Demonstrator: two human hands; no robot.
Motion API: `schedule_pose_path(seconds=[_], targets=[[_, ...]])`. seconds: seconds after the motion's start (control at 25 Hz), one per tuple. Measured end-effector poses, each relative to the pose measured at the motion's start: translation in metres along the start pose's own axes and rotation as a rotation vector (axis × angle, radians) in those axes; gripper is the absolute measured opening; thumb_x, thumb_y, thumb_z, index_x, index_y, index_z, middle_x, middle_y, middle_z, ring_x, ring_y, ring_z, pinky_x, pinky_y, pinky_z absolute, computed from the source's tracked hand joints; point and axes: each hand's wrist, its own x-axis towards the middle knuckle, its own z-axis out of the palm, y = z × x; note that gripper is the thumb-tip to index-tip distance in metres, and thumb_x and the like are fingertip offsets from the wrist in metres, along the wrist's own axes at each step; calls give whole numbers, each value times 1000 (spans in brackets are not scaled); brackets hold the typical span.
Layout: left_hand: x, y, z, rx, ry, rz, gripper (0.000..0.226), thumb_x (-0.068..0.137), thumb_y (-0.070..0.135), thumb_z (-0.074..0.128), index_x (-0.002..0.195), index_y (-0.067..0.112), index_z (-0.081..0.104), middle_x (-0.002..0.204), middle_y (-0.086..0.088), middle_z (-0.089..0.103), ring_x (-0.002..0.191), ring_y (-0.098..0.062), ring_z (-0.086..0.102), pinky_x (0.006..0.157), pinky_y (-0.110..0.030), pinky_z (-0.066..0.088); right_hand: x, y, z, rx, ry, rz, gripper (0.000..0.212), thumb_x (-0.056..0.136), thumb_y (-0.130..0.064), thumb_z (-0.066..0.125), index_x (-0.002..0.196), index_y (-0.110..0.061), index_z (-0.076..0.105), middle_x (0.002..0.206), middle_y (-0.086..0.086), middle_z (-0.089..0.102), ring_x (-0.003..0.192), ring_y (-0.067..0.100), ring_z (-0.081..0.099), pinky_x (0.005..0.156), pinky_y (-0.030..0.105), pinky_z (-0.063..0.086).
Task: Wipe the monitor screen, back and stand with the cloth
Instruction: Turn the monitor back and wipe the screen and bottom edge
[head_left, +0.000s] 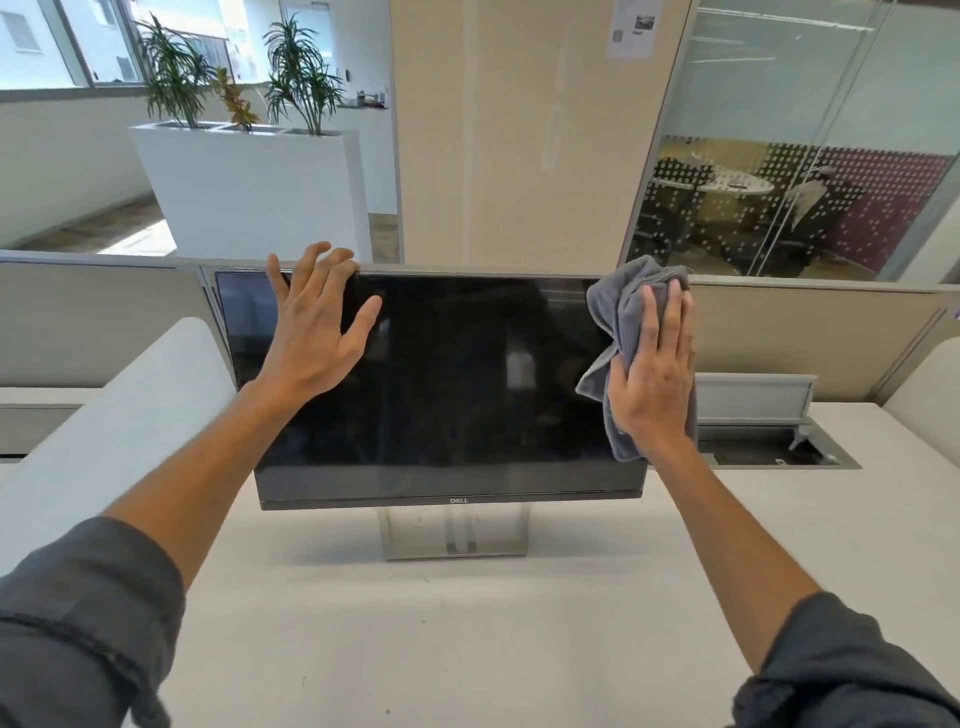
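Office partitions and a white planter (249, 192) are standing behind the monitor (441, 384), which is sitting on a pale desk (467, 639) on its silver stand (456, 532). At the monitor's upper left edge, the left hand (311, 332) is resting with fingers spread, fingertips hooking over the top. At its right edge, the right hand (654, 374) is pressing the grey cloth (623, 312) flat against the screen, fingers straight and together.

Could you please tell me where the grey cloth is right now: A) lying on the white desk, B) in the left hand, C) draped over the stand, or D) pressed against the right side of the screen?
D: the right hand presses the crumpled grey microfibre cloth flat against the right edge of the black flat monitor screen.
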Motion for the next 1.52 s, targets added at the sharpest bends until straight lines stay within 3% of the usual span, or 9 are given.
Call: schedule_pose_path(seconds=[0.24, 0.36, 0.52, 0.72, 0.84, 1.04, 1.16, 1.36, 1.52], targets=[[-3, -4, -1, -23, -11, 21, 48, 94, 46, 38, 131, 16, 44, 144, -3, 41, 144, -20, 21, 115, -60, -6, -107, 13, 37, -61, -132, -75, 56, 99, -30, 40, 150, -13, 25, 158, 16, 19, 146, 34, 16, 116, 49, 27], [-2, -4, -3, -12, -31, 27, 50, 94, 47, 38, 134, 16, 42, 148, -3, 36, 146, -20, 16, 115, -60, -7, -162, 22, 43, -93, -267, -277, 67, 91, -28, 59, 149, -19, 26, 157, 9, 23, 143, 33, 25, 110, 51, 37], [-21, -9, -10, 117, -87, 92, 67, 96, 45, 34, 153, 16, 14, 162, -3, 5, 149, -22, -4, 117, -58, -4, -109, -1, 20, 13, -201, -406, 71, 87, -14, 67, 147, -19, 29, 154, 9, 28, 142, 30, 28, 113, 42, 32], [-80, -43, -19, 117, 4, -286, 69, 97, 46, 31, 154, 20, 1, 162, -1, -5, 148, -18, -8, 117, -56, -1, 5, -73, 8, 32, -92, -471, 57, 97, -29, 50, 150, -18, 31, 159, 10, 21, 148, 28, 15, 120, 46, 17], [-97, -63, -26, 33, -36, -315, 68, 97, 48, 28, 154, 25, 0, 162, 5, -5, 148, -16, -8, 118, -55, 5, -14, -103, 32, -49, -147, -674, 53, 99, -40, 43, 150, -26, 32, 159, 6, 22, 147, 29, 16, 119, 49, 15], [-122, -64, -21, 6, -92, -324, 69, 96, 51, 28, 154, 25, 2, 162, 6, -1, 148, -14, -4, 119, -49, 12, -108, -111, 68, -103, -318, -979, 70, 92, -26, 56, 153, -26, 20, 159, 3, 20, 146, 28, 17, 118, 47, 17], [-137, -56, -14, -39, -110, -370, 69, 96, 49, 29, 154, 23, 2, 162, 4, 1, 149, -15, 0, 119, -46, 14, -102, -113, 57, -79, -382, -1170, 74, 84, -16, 61, 151, -24, 28, 156, 3, 28, 142, 26, 26, 111, 41, 33], [-161, -46, -4, -115, -114, -425, 69, 95, 41, 31, 153, 26, -3, 161, 8, -2, 146, -5, -2, 120, -36, 9, 11, -144, 23, 68, -172, -739, 62, 93, -25, 54, 151, -18, 30, 158, 10, 23, 146, 27, 21, 116, 42, 27], [-173, -48, 0, -174, -139, -450, 71, 93, 31, 34, 152, 30, -5, 161, 9, -1, 146, -1, -2, 120, -36, 11, -18, -173, 42, -27, -210, -837, 55, 101, -43, 34, 152, -27, 23, 161, 5, 13, 149, 25, 8, 119, 45, 11]])
